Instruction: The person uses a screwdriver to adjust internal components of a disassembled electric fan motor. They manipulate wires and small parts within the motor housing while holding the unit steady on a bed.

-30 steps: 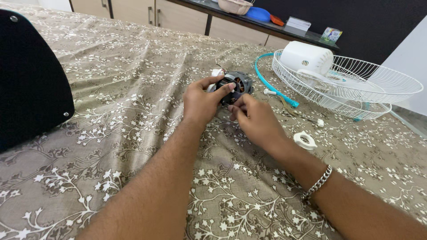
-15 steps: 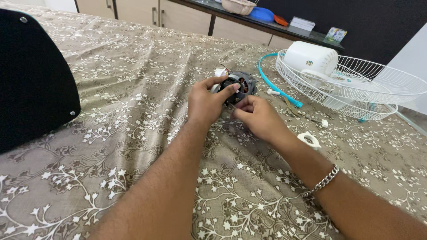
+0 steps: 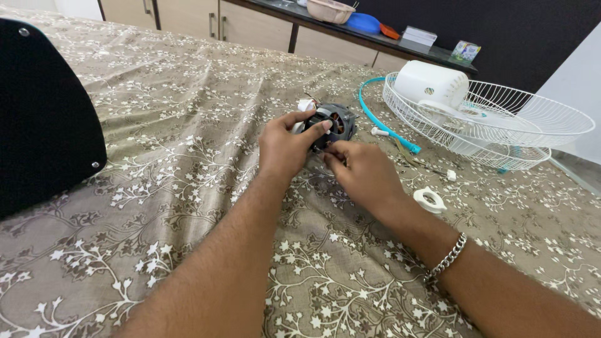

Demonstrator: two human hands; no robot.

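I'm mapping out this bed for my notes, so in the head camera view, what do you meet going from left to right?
Black panel → left hand → fan motor → right hand → white ring → wire fan guard.

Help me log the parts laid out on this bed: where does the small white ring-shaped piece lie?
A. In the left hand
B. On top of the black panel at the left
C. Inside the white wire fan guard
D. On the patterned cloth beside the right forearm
D: the white ring-shaped piece lies flat on the patterned cloth, just right of the right forearm, apart from the white wire fan guard and both hands.
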